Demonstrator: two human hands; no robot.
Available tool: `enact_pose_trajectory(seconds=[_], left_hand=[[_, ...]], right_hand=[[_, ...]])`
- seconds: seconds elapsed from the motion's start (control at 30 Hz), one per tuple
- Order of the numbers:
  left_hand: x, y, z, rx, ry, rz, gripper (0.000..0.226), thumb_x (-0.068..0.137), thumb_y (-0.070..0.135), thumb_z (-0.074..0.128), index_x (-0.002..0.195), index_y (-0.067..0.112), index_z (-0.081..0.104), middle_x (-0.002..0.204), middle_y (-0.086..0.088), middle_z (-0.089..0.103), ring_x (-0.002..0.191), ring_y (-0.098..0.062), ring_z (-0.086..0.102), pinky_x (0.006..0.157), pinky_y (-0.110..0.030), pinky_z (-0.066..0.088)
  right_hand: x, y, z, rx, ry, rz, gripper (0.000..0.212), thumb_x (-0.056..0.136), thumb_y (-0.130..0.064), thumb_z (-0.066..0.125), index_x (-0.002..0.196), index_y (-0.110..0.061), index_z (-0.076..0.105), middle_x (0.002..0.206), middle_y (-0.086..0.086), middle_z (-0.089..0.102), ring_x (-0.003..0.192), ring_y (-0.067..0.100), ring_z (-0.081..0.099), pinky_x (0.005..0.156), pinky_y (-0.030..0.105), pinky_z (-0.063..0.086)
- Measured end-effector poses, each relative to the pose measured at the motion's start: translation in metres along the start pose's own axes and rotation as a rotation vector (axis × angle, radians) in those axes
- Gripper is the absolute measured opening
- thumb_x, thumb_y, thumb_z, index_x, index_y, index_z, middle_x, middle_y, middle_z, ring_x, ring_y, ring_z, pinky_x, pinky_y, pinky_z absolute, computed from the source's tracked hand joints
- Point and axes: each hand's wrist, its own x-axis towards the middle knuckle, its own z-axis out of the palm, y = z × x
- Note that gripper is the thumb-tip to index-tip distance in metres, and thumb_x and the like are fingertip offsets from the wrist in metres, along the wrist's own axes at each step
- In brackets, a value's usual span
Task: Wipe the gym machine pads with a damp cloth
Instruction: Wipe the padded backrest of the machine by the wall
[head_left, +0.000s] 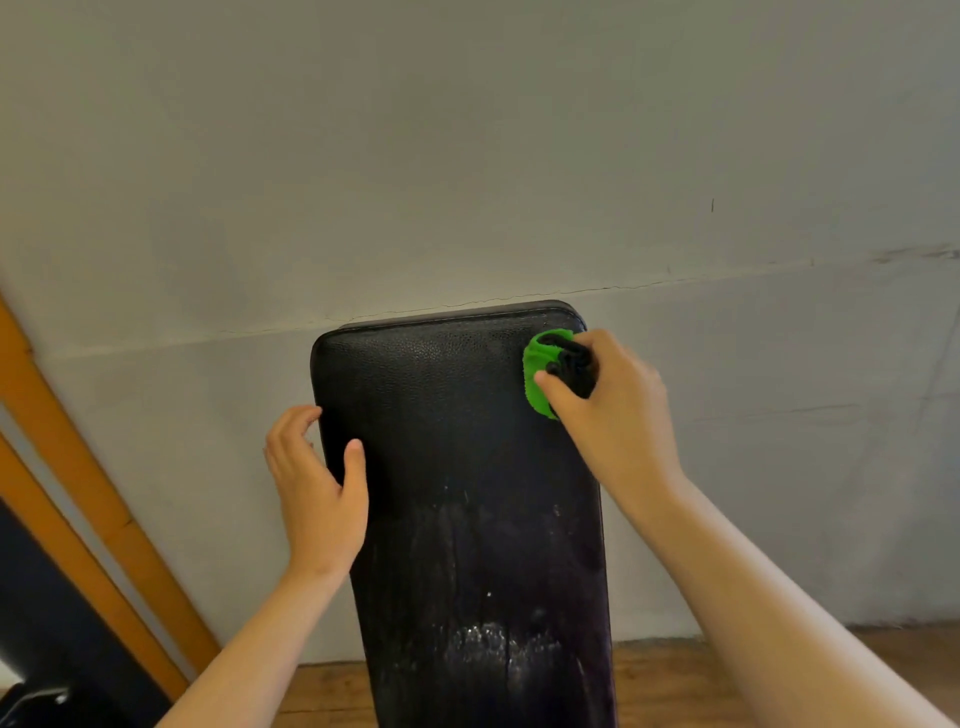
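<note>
Where the long black pad (467, 467) slopes up toward the wall, a green cloth (535, 374) with a black part bunched into it is pressed against the pad's upper right corner, just below the rounded top edge. The right hand (613, 410) grips the cloth, with its fingers curled over the wad and its thumb (550, 384) lying across the lower green fold. The left hand (317, 493) holds the pad's left edge further down. Its thumb (356, 462) lies flat on the front face and its fingers (291, 421) curl round the side, though their tips are hidden behind the edge. The upper part of the pad looks matt and grained. The lower part carries pale wet streaks (488, 639) and drip lines running down the middle. Both bare forearms come in from the bottom of the view, one on each side of the pad. Behind the pad stands a plain grey wall (467, 156), and a thin crack (649, 285) runs across it near the pad's top edge. A wooden floor (701, 675) shows at the base of the wall. To the left, two orange bars (78, 467) lean diagonally, and a dark shape (47, 623) that is too dim to identify fills the corner below them.
</note>
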Motion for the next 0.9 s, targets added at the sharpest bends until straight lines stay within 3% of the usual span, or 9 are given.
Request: enact_pose_trajectory(seconds=[0.13, 0.2, 0.33, 0.43, 0.67, 0.9], left_hand=[[0.001, -0.003, 0.005, -0.216, -0.144, -0.238, 0.047, 0.097, 0.030, 0.049, 0.137, 0.014, 0.030, 0.126, 0.001, 0.048, 0.100, 0.000, 0.053, 0.083, -0.009, 0.040], [-0.002, -0.003, 0.011, -0.296, -0.201, -0.362, 0.046, 0.098, 0.037, 0.041, 0.135, 0.012, 0.034, 0.120, 0.001, 0.052, 0.094, 0.000, 0.053, 0.077, -0.009, 0.041], [-0.004, -0.010, 0.020, -0.371, -0.142, -0.420, 0.060, 0.088, 0.053, 0.037, 0.130, 0.014, 0.051, 0.121, 0.001, 0.057, 0.109, -0.012, 0.053, 0.092, -0.025, 0.042], [-0.005, -0.015, 0.023, -0.392, -0.119, -0.418, 0.067, 0.085, 0.057, 0.036, 0.133, 0.013, 0.051, 0.122, 0.002, 0.058, 0.110, -0.012, 0.055, 0.089, -0.020, 0.043], [-0.004, -0.014, 0.024, -0.371, -0.103, -0.436, 0.046, 0.099, 0.041, 0.035, 0.133, 0.015, 0.050, 0.119, 0.008, 0.054, 0.108, -0.007, 0.050, 0.079, -0.008, 0.038], [-0.005, -0.012, 0.022, -0.381, -0.102, -0.430, 0.038, 0.102, 0.036, 0.036, 0.130, 0.017, 0.051, 0.116, 0.011, 0.053, 0.104, -0.003, 0.049, 0.075, -0.002, 0.036]], right_hand=[[-0.002, 0.004, 0.006, -0.146, -0.034, -0.027, 0.024, 0.084, -0.031, 0.068, 0.101, -0.016, 0.060, 0.088, -0.002, 0.062, 0.078, 0.018, 0.057, 0.063, 0.032, 0.045], [-0.017, 0.019, 0.010, -0.186, -0.049, 0.020, 0.019, 0.082, -0.030, 0.069, 0.093, -0.018, 0.059, 0.080, -0.005, 0.059, 0.071, 0.017, 0.055, 0.057, 0.030, 0.041], [-0.065, 0.053, 0.011, -0.164, -0.075, 0.119, 0.017, 0.080, -0.025, 0.073, 0.092, -0.021, 0.061, 0.079, -0.008, 0.061, 0.070, 0.007, 0.054, 0.056, 0.018, 0.036], [-0.072, 0.057, 0.010, -0.088, -0.027, 0.131, 0.020, 0.081, -0.020, 0.074, 0.098, -0.020, 0.065, 0.084, -0.010, 0.064, 0.077, 0.006, 0.059, 0.062, 0.011, 0.038], [-0.007, 0.009, 0.010, 0.030, 0.099, -0.003, 0.032, 0.083, -0.022, 0.072, 0.106, -0.021, 0.050, 0.091, -0.007, 0.062, 0.084, 0.015, 0.059, 0.072, 0.031, 0.046], [-0.007, 0.003, 0.030, -0.138, 0.012, -0.219, 0.028, 0.083, -0.024, 0.072, 0.103, -0.013, 0.055, 0.093, -0.002, 0.063, 0.081, 0.017, 0.058, 0.061, 0.026, 0.043]])
